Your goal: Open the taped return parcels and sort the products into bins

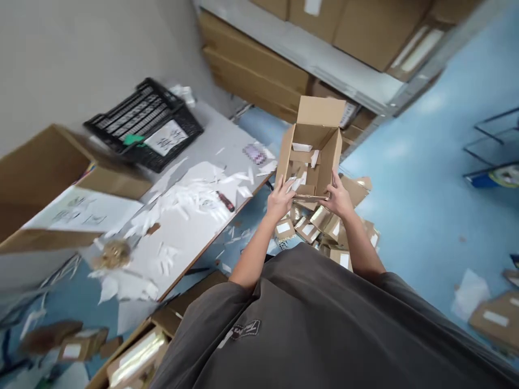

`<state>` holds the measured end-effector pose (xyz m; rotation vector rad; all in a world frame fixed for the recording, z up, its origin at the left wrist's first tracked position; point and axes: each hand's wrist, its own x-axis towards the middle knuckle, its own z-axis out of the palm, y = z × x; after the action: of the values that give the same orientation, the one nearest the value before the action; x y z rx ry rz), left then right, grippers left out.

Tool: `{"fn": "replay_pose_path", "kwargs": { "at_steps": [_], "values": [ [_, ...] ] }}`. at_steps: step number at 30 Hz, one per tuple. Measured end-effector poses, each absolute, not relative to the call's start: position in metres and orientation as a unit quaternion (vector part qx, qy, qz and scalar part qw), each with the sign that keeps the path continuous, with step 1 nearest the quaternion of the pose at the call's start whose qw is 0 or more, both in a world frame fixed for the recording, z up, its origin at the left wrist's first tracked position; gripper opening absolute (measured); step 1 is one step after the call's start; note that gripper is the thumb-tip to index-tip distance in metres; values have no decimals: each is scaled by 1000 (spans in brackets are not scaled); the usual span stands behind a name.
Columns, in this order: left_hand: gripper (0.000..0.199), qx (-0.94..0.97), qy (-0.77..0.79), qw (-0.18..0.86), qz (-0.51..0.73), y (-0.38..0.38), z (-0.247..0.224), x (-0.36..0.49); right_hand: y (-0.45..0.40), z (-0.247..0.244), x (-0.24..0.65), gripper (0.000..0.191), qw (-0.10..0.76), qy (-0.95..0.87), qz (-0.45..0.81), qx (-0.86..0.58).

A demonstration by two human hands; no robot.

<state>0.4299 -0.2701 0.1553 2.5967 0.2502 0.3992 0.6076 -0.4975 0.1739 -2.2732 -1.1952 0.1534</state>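
Observation:
An uncovered cardboard box [334,148] is held out in front of me, its far flap standing up. Inside it lie a few white paper pieces and some brown cardboard. My left hand [279,200] grips the near left side of the box, fingers over the rim. At the near right side, my right hand [339,197] holds the box with the thumb along the wall. Below the box, a pile of small cardboard boxes [308,229] with white labels and shiny tape lies on the blue floor.
On the table [178,259] at left are white paper scraps, a dark red-handled tool [225,201], a black crate [162,129] and a large open carton [40,178]. A metal shelf [344,65] with cartons stands ahead. Flattened cardboard [497,319] lies at right.

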Motion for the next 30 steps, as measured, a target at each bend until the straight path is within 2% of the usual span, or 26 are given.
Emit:
{"fn": "replay_pose_path", "kwargs": {
  "at_steps": [3, 6, 9, 12, 17, 22, 26, 30],
  "values": [
    [19, 954, 13, 277, 110, -315, 139, 491, -570, 159, 630, 34, 270, -370, 55, -887],
    [33, 952, -55, 296, 58, -348, 129, 524, -626, 140, 642, 52, 242, -278, 70, -927],
    [50, 951, -72, 300, 33, -359, 125, 527, -656, 121, 652, 71, 236, -211, 89, -944],
    [50, 953, -27, 299, 23, -344, 125, 504, -650, 104, 661, 69, 275, -225, 81, -931],
    [50, 952, 140, 269, 32, -296, 122, 423, -567, 88, 662, 69, 328, -338, 72, -879],
    [53, 912, 334, 225, 78, -256, 129, 295, -429, 97, 621, 70, 346, -520, 84, -776],
    [57, 831, 512, 178, 121, -259, 147, 163, -308, 124, 532, 70, 327, -672, 126, -652],
    [59, 719, 659, 144, 167, -309, 156, 23, -220, 153, 393, 71, 292, -793, 156, -511]
  ]
}}
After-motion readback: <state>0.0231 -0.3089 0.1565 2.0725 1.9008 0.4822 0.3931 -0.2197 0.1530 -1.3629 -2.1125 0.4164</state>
